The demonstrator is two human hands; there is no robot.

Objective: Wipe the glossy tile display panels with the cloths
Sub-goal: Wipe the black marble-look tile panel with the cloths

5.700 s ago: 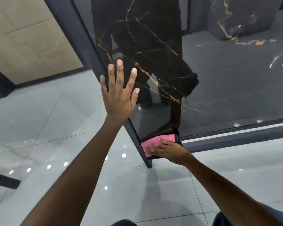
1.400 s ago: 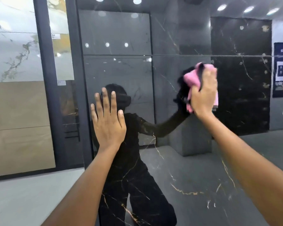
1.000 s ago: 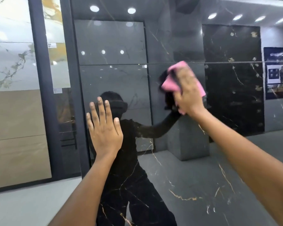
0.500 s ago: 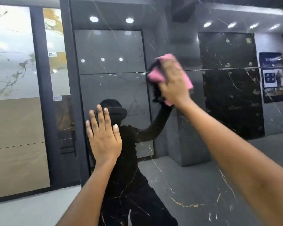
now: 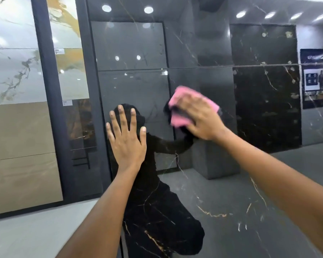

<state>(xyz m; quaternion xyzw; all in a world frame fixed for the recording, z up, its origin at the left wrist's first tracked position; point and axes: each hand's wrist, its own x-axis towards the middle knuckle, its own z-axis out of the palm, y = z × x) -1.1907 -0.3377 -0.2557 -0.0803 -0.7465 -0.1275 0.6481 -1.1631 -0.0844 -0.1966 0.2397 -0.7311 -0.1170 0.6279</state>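
Note:
A glossy black marble tile panel (image 5: 222, 198) with gold veins fills the middle and right of the view and mirrors the room and a person. My left hand (image 5: 126, 140) lies flat on it near its left edge, fingers straight and spread. My right hand (image 5: 199, 118) presses a pink cloth (image 5: 177, 108) against the panel at about head height, just right of my left hand. The hand is motion-blurred and covers most of the cloth.
A dark metal frame post (image 5: 93, 108) borders the panel's left edge. Further left stand white-and-gold marble (image 5: 11, 71) and beige tile panels (image 5: 21, 155). Pale glossy floor (image 5: 35, 235) lies at the lower left.
My right hand has swept the pink cloth down and leftward across the panel from higher up. My left hand has stayed flat on the same spot.

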